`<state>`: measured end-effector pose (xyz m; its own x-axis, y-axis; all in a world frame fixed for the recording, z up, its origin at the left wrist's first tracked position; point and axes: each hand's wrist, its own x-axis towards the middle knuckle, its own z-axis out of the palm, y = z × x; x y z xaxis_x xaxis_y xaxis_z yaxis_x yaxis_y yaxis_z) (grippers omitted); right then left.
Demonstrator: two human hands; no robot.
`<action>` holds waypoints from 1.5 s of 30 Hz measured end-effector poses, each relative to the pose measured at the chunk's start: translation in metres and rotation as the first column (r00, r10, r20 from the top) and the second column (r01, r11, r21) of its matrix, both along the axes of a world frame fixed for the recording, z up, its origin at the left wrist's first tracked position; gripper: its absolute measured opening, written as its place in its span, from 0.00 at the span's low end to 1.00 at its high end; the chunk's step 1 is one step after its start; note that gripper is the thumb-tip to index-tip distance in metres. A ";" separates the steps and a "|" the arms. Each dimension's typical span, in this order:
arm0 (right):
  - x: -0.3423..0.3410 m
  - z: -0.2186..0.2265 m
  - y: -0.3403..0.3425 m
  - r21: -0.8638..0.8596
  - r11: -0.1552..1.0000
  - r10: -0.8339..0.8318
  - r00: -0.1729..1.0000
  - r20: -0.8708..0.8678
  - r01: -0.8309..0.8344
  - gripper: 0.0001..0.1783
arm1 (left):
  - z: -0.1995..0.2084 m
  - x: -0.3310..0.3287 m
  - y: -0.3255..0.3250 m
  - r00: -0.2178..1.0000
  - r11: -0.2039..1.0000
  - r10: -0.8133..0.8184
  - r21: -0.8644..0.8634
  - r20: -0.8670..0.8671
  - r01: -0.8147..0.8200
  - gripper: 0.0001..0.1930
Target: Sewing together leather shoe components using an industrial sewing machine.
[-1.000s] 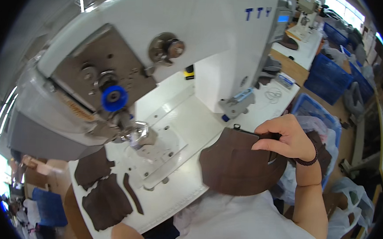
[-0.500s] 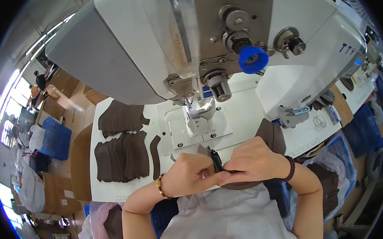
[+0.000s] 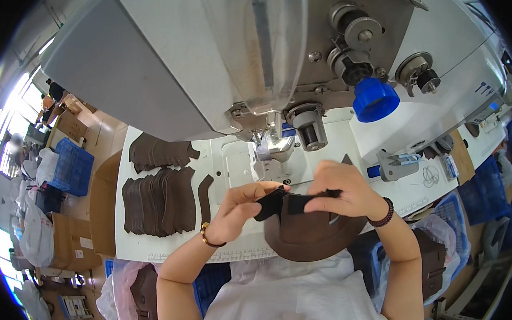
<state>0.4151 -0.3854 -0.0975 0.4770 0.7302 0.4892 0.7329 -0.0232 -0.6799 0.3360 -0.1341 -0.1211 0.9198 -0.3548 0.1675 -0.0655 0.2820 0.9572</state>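
My left hand (image 3: 242, 209) is closed, pinching one end of a black strap-like piece (image 3: 272, 205) at the near edge of the white table. At its other end, my right hand (image 3: 343, 192) is closed too, with thumb and fingers gripping the black material. Attached to or just beneath it hangs a curved brown leather-like piece (image 3: 309, 242), close against my lap. Beyond my hands is the needle and presser area of a large sewing machine (image 3: 151, 60). How the black and brown pieces join is partly hidden by my fingers.
On the table's left lie two stacks of brown cut pieces (image 3: 159, 201) and a curved brown strip (image 3: 205, 197). A blue knob (image 3: 375, 100) juts from the machine. Right of it are a grey clamp-like device (image 3: 399, 164) and loose thread (image 3: 430, 175). Bagged brown pieces (image 3: 428, 261) stand lower right.
My hands have moved apart, stretching the black piece between them. The brown piece has turned and now shows broadly below them. The view has shifted closer to the machine.
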 end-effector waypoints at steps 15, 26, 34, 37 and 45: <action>-0.038 0.002 0.037 0.162 0.923 -0.351 0.589 0.728 0.349 0.14 | -0.010 0.004 -0.048 0.822 0.811 0.480 0.203 0.307 -0.549 0.10; -0.067 -0.011 0.021 -0.106 0.989 0.016 0.639 0.769 0.103 0.14 | -0.027 -0.017 -0.054 0.892 0.884 0.433 -0.136 -0.126 -0.448 0.18; -0.113 -0.022 0.025 0.004 0.999 0.030 0.678 0.734 -0.049 0.17 | -0.037 -0.024 -0.047 0.811 0.806 0.580 -0.085 -0.075 -0.585 0.19; -0.086 -0.023 0.017 -0.458 0.889 0.178 0.932 0.315 -0.015 0.21 | -0.033 -0.017 -0.042 0.819 0.821 0.571 0.023 -0.050 -0.571 0.20; -0.050 -0.032 0.005 -0.269 0.941 -0.303 0.865 -0.401 0.204 0.30 | -0.017 -0.016 -0.026 0.941 0.962 0.262 0.022 0.217 -0.273 0.25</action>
<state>0.3648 -0.3801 -0.1293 0.7862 0.6167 0.0404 0.3170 -0.3462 -0.8830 0.3198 -0.1602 -0.1384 0.9279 -0.1142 0.3549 -0.3324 0.1776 0.9263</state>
